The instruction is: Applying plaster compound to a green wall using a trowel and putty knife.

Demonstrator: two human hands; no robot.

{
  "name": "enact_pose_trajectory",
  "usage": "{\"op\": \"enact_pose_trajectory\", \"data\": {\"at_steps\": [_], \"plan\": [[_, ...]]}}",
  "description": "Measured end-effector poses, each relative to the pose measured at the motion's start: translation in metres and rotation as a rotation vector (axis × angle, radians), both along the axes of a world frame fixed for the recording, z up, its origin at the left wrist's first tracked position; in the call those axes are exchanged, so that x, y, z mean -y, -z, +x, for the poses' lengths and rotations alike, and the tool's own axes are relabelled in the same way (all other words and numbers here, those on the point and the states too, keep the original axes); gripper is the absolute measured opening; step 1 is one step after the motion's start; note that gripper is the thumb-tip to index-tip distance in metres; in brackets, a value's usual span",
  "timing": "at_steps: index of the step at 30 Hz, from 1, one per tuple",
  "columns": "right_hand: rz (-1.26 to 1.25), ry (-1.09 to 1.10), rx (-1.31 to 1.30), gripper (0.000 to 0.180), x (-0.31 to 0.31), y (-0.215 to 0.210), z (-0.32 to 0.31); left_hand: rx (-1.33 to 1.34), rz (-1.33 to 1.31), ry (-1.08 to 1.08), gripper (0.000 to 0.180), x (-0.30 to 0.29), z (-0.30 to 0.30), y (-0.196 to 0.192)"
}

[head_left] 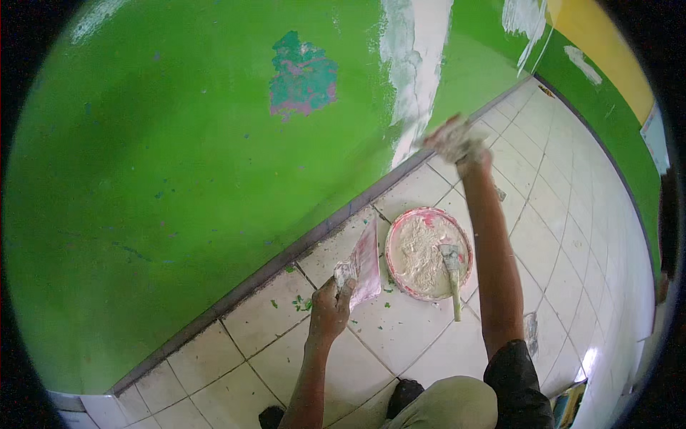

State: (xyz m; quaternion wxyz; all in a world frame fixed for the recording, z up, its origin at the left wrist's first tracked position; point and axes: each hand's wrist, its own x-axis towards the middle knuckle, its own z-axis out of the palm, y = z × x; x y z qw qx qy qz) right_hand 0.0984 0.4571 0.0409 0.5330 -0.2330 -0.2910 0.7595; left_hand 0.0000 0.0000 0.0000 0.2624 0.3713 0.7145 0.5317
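Observation:
My left hand is closed around a flat pinkish-white plate smeared with white paste, held tilted over the floor. My right arm reaches up toward the lower end of a white filler strip on the green wall. White paste coats my right hand; motion smears its fingers, and whether it holds a tool cannot be made out. Between my arms, a round pink-rimmed tub of whitish paste stands on the floor. A scraper with a pale handle leans in the tub, its blade in the paste.
The green wall has a patch of peeled paint and meets the tiles at a dark skirting. Green flakes litter the white tiled floor. Another filler patch is near the corner. My knee shows below.

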Motion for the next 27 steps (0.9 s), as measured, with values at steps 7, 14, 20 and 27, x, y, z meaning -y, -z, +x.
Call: {"op": "enact_pose_trajectory", "data": {"at_steps": [7,14,20,27], "plan": [[-0.274,-0.075,0.090,0.044,0.071,0.065,-0.070,-0.110,0.029,-0.039,0.036,0.033,-0.050,0.000],[-0.274,-0.037,0.247,0.037,0.065,0.049,-0.105,-0.143,-0.022,-0.101,0.038,0.050,-0.066,0.025],[-0.007,-0.032,0.322,0.031,0.062,0.013,-0.129,-0.111,0.047,-0.131,0.036,0.051,-0.064,0.026],[0.041,-0.077,0.176,0.033,0.102,-0.122,-0.097,-0.053,0.045,-0.081,0.032,0.047,-0.055,0.012]]}}
